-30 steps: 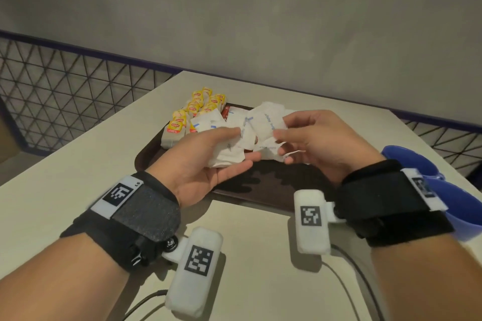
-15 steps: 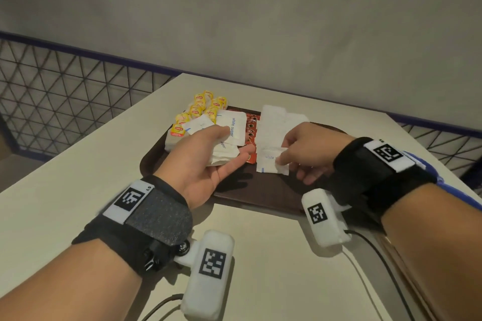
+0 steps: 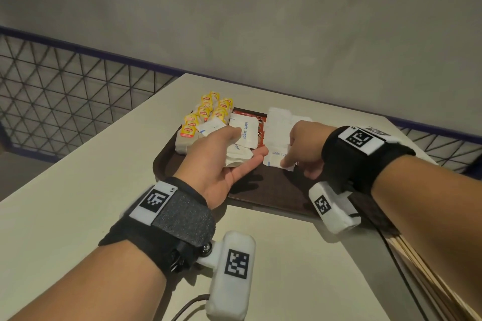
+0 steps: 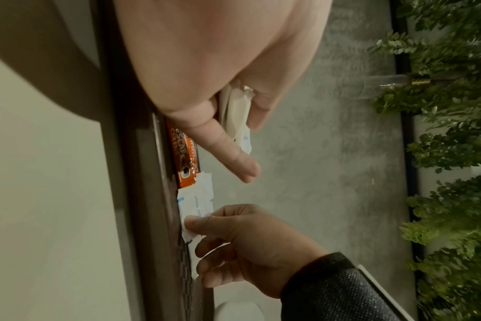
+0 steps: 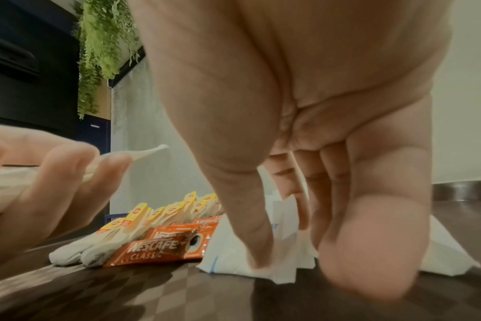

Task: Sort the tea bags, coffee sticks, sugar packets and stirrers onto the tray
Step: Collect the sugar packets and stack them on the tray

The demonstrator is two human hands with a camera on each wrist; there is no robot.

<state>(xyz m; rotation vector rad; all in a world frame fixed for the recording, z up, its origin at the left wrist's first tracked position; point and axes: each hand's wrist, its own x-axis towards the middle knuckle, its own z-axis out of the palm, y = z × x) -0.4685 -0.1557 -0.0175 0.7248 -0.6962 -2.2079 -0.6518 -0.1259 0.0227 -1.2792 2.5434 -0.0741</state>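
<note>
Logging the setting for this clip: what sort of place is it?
Likely a café or hospitality refreshment corner, though that is not certain. A brown serving tray holds tea bags, Nescafé coffee sticks and white sugar packets, with hanging greenery and a mesh railing nearby.

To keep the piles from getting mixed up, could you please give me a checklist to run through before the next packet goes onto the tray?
1. Left hand grips the spare sugar packets: ok.
2. Right hand has its sugar packet down by the sugar pile: ok.
3. Right hand free of that packet: not ok, thumb and finger pinch it.
4. Tea bags and coffee sticks grouped separately on the tray: ok.
5. Stirrers on the tray: not ok, they lie off it, under the right forearm.
</note>
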